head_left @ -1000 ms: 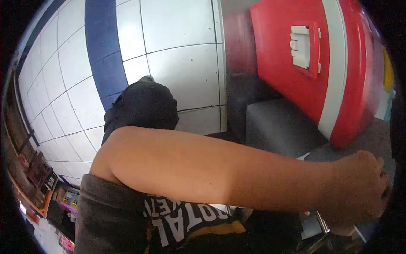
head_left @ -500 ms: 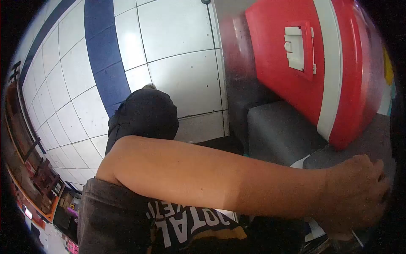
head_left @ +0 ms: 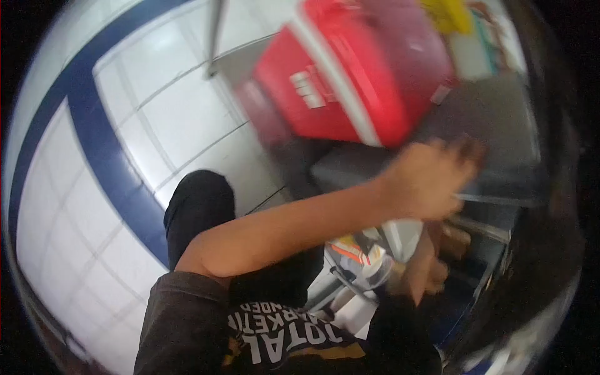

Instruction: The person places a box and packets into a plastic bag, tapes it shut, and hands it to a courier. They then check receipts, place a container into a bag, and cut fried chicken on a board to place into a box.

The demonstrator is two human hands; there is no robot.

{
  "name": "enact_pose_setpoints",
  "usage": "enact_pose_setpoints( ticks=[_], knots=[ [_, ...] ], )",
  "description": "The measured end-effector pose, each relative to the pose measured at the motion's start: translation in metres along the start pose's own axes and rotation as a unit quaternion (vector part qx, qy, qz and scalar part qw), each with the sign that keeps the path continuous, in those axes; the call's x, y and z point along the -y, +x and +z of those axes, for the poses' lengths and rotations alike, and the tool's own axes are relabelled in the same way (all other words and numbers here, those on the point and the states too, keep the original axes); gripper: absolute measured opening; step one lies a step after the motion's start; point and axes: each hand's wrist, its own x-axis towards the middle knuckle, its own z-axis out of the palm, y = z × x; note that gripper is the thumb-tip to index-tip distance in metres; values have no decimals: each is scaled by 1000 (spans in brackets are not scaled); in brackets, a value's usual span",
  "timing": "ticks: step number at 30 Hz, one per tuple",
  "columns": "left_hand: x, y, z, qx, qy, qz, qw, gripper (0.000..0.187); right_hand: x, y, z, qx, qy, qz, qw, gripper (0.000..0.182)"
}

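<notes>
My left hand (head_left: 428, 178) reaches across my body above a dark grey surface (head_left: 494, 140). Its fingers look bent, but blur hides whether anything is in them. Lower down, my right hand (head_left: 428, 269) is beside a dark opening under that surface. Motion smears its fingers too, and I cannot make out anything held. Left of my right hand lie a clear round plastic item (head_left: 378, 272) and an orange-and-white packet (head_left: 350, 250). A pale, smooth object (head_left: 402, 237) shows between my two hands.
A red cooler box (head_left: 344, 75) with a white band stands on the dark grey surface. Behind it are a yellow item (head_left: 447, 15) and some blurred goods. White floor tiles (head_left: 175, 119) with a blue stripe (head_left: 103, 147) lie to the left, near a thin metal pole (head_left: 214, 37).
The view has swung, so the red cooler box now appears further left and higher. My left hand appears higher and further left. My right hand has come into sight below it.
</notes>
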Motion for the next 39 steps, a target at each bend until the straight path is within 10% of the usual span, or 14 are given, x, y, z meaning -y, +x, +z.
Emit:
enact_pose_setpoints(
  ticks=[5, 7, 8, 11, 17, 24, 26, 30, 34, 35, 37, 39],
  knots=[
    [-56, 9, 15, 153, 84, 70, 982, 75, -24, -180, -64, 28, 368, 81, 926, 52],
    [-77, 8, 44, 417, 205, 84, 881, 49, -12, -261, -54, -34, 462, 111, 879, 51],
    [-67, -15, 62, 314, 152, 211, 913, 46, 17, -301, -47, -101, 472, 146, 863, 50],
    [-76, -45, 76, 432, 54, 123, 892, 50, 17, -382, -71, -69, 594, 187, 779, 44],
    [-342, -15, -51, 683, -301, -36, 664, 70, 137, -498, -73, -347, 640, 229, 646, 47],
    [-577, -39, -24, 647, -325, 190, 663, 56, 269, -637, -227, -551, 613, 170, 540, 38],
    [-636, -46, 1, 661, -354, 193, 633, 49, 266, -679, -268, -604, 551, 146, 557, 42],
    [-729, -78, 76, 774, -354, -148, 503, 35, 217, -773, -356, -725, 202, 231, 617, 53],
    [-776, -132, 195, 652, -347, 185, 648, 34, 138, -868, -454, -612, -295, 330, 656, 56],
    [-785, -143, 212, 701, -262, 192, 635, 31, 180, -855, -483, -513, -226, 470, 682, 61],
    [-798, -167, 247, 773, -95, 208, 592, 26, 108, -874, -502, -417, -319, 374, 764, 63],
    [-759, -254, 300, 713, -176, 429, 526, 28, 41, -895, -496, -381, -335, 270, 819, 68]
  ],
)
